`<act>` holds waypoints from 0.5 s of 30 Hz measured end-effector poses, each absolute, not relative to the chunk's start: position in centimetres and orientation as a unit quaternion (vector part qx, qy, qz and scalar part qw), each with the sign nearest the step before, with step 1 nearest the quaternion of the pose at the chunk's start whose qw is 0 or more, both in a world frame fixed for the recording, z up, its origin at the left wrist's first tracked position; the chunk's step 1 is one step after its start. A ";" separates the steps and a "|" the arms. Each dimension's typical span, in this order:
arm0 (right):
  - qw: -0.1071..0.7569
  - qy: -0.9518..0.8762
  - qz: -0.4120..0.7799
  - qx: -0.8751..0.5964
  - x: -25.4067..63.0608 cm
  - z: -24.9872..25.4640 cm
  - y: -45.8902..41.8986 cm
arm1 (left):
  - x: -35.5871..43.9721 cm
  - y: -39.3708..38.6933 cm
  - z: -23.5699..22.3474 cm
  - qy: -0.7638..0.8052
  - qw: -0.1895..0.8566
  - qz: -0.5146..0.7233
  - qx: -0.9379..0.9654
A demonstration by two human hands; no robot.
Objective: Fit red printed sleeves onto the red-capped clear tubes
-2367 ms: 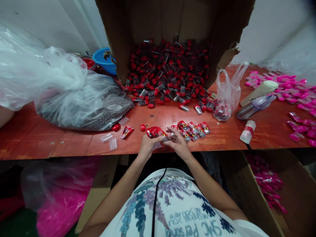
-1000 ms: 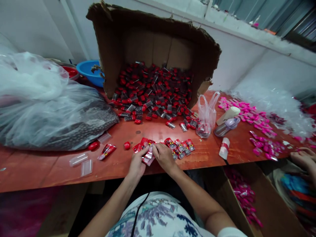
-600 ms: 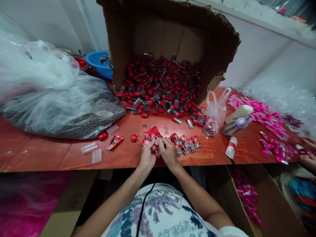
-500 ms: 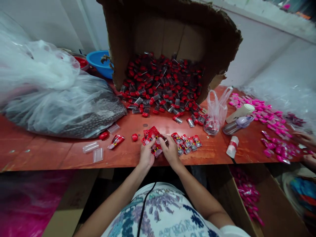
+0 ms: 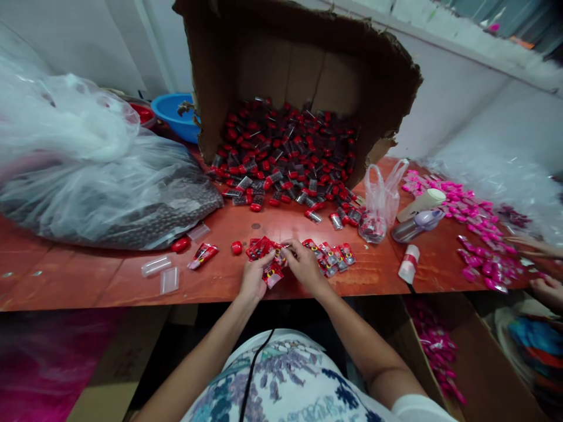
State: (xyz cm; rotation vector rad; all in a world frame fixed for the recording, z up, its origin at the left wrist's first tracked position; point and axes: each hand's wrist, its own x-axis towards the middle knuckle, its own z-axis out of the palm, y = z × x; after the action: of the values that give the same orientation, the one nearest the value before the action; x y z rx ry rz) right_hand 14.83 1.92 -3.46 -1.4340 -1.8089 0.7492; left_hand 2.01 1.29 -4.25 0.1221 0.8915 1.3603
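The red worktable ran beneath my left and right hands, both pinching red packets at six o'clock.

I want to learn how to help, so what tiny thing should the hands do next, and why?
Maybe the right hand should gently part one packet from the bunch of red packets: its fingertips are at their edge, the left hand holds them, and they overlap, so pulling hard might drag several.

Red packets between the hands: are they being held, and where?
The left hand holds the red packets by their left side, thumb on top. The right hand has fingertips at their right side; any grip is unclear.
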 end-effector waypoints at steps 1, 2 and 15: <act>0.337 -0.712 0.280 -0.549 15.3 -3.3 2.6 | 1.8 1.4 -4.3 0.406 0.679 0.609 0.053; 0.324 -0.723 0.265 -0.550 16.0 -3.2 3.4 | 1.7 1.5 -4.3 0.414 0.673 0.611 0.049; 0.047 -0.728 0.063 -0.681 21.5 -5.1 11.4 | -0.3 1.6 -3.5 0.409 0.687 0.598 0.052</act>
State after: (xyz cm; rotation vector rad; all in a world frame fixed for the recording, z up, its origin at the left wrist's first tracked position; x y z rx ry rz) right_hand 21.48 11.35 -5.10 -2.0793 -2.2200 0.1913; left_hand -0.27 1.61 -3.50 0.1165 0.9146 1.3395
